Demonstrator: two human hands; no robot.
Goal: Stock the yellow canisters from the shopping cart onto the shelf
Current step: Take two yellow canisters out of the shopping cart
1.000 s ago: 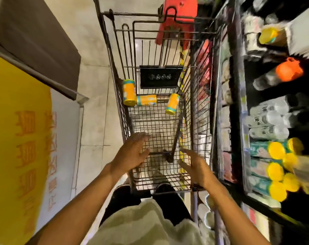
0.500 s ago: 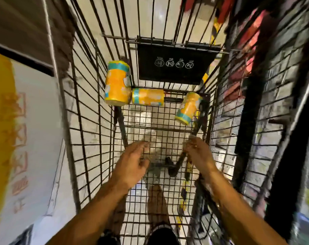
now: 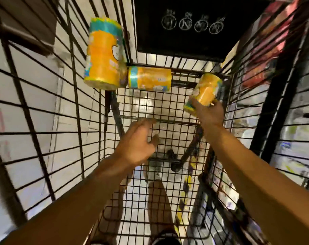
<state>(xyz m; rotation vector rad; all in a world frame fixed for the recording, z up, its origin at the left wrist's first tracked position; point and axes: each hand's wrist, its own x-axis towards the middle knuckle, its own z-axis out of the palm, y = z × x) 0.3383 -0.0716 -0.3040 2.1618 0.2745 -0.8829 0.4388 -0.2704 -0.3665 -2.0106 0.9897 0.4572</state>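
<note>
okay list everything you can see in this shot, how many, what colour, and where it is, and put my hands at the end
yellow canisters: three, yellow-orange with teal bands, at the far end of the cart; one upright in the far left corner, one lying on its side in the middle, one tilted at the far right
shopping cart: one, dark wire, around everything
black panel: one, black with four white round icons, on the cart's far wall
shelf goods: number unclear, red and pale packs, blurred, outside the cart's right wall
floor: pale tiles, seen through the wire
left hand: open, fingers spread, above the cart bottom, holding nothing
right hand: grips the tilted canister's lower end
</note>
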